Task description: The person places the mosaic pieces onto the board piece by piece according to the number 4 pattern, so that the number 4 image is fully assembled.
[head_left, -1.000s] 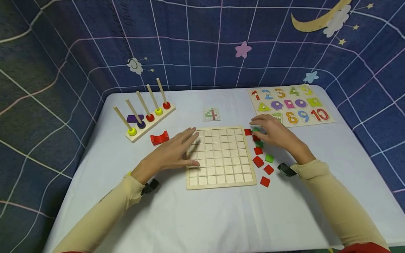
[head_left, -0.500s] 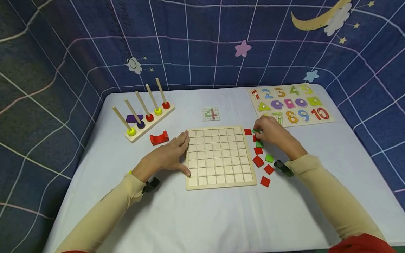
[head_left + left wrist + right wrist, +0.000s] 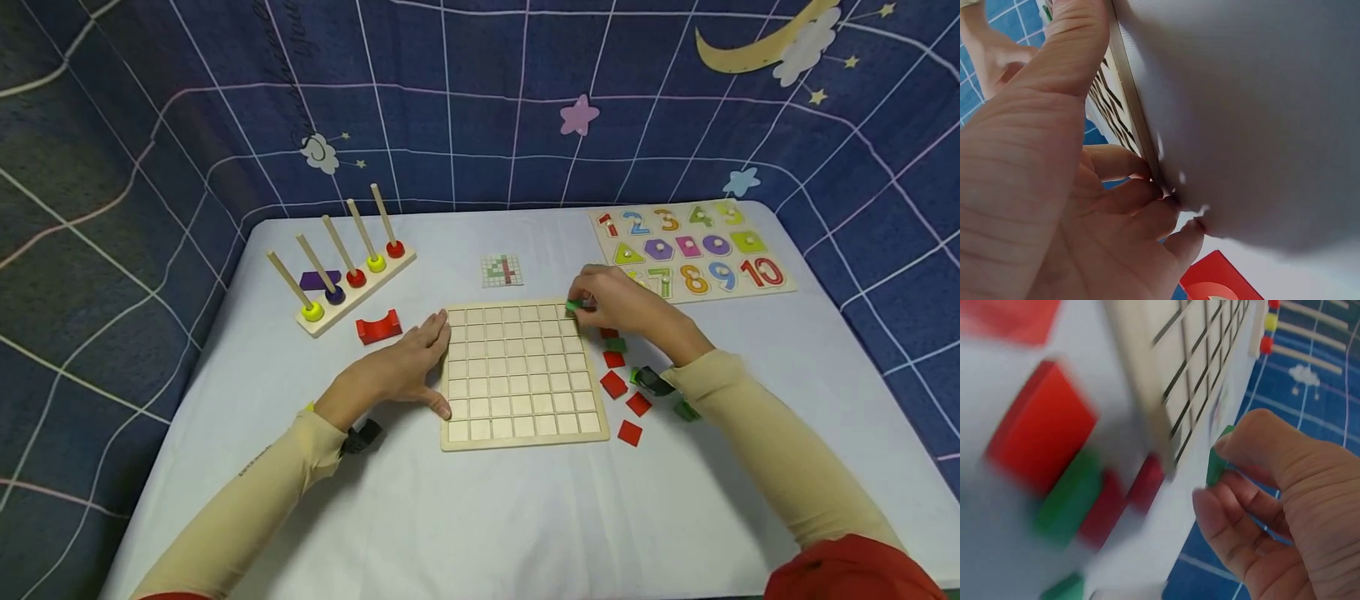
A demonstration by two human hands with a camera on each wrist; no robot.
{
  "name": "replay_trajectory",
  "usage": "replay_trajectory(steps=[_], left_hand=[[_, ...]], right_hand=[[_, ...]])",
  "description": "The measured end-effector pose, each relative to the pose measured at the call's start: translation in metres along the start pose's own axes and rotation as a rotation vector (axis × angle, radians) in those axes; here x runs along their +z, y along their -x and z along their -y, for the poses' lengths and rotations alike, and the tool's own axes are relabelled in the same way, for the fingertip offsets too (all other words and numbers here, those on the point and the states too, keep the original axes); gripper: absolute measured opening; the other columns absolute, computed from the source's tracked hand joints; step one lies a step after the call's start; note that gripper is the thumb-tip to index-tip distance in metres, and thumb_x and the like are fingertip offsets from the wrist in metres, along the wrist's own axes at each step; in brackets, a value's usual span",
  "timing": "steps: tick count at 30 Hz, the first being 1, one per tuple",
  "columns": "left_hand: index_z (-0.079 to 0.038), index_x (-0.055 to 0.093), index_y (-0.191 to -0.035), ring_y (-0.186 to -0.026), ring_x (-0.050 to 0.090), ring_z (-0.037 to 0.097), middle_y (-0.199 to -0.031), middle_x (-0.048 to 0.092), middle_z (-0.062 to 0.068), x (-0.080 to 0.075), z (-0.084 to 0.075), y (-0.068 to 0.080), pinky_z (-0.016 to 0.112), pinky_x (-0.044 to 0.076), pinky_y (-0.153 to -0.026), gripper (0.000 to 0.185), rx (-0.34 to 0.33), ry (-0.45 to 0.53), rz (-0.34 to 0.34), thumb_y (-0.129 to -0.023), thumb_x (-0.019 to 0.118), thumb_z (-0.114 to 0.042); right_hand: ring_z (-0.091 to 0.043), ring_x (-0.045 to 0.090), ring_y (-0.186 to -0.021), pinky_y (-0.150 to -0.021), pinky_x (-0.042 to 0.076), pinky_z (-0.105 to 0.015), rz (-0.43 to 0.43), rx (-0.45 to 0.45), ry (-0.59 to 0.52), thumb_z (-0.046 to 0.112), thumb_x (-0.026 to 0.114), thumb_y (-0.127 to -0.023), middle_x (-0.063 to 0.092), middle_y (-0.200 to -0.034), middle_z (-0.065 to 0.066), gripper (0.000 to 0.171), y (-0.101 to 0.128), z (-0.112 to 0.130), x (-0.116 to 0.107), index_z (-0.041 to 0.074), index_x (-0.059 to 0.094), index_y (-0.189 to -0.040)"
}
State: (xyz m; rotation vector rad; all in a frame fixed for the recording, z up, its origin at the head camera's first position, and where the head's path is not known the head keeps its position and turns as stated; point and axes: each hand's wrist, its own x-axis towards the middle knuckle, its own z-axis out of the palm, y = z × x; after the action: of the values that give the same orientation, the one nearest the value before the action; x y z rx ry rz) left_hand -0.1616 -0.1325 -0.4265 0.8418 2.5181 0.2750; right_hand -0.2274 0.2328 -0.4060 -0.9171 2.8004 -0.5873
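Green tile (image 3: 573, 306): one, pinched in right hand (image 3: 626, 307) fingertips, over the grid board's (image 3: 521, 373) far right corner.
Red tiles (image 3: 612, 383): five visible, loose along its right edge.
Left hand (image 3: 401, 369): fingers straight, resting against its left edge.

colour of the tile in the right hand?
Green: a small square green tile pinched in the right hand, clearest in the right wrist view.

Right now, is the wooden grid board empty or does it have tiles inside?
Empty: every cell of the grid board shows bare wood; the right hand holds a green tile above its corner.

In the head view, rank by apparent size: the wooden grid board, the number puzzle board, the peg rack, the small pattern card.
1. Number puzzle board and wooden grid board: look alike, and the puzzle lies farther off, so unranked.
2. Peg rack.
3. Pattern card.
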Motion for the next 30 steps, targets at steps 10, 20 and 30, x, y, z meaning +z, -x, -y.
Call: replay_trajectory(steps=[10,20,30], left_hand=[[0.010,0.011,-0.167,-0.168,0.004,0.044,-0.179,-0.001,0.028,-0.002,-0.003,0.000,0.057,0.018,-0.136,0.137,-0.012,-0.010,0.025,-0.078,0.089,-0.058],[0.009,0.012,-0.168,-0.168,0.005,0.044,-0.179,-0.001,0.027,-0.005,-0.006,-0.003,0.057,0.019,-0.136,0.137,-0.030,-0.019,0.031,-0.077,0.090,-0.058],[0.010,0.012,-0.167,-0.168,0.005,0.044,-0.179,0.001,0.027,-0.005,-0.005,-0.003,0.057,0.019,-0.136,0.139,-0.041,-0.026,0.034,-0.075,0.092,-0.057]], right_hand=[[-0.026,0.061,-0.085,-0.075,0.054,-0.037,0.052,-0.181,-0.010,0.001,0.075,-0.091,0.071,-0.101,-0.016,0.010,-0.032,0.024,0.017,-0.001,0.078,-0.101],[-0.025,0.072,-0.092,-0.080,0.063,-0.036,0.075,-0.236,0.021,-0.002,0.080,-0.093,0.075,-0.105,-0.015,0.006,-0.046,0.027,0.024,0.001,0.082,-0.097],[-0.030,0.075,-0.098,-0.084,0.065,-0.038,0.054,-0.263,0.000,-0.004,0.080,-0.092,0.076,-0.106,-0.017,0.007,-0.046,0.027,0.025,-0.001,0.083,-0.097]])
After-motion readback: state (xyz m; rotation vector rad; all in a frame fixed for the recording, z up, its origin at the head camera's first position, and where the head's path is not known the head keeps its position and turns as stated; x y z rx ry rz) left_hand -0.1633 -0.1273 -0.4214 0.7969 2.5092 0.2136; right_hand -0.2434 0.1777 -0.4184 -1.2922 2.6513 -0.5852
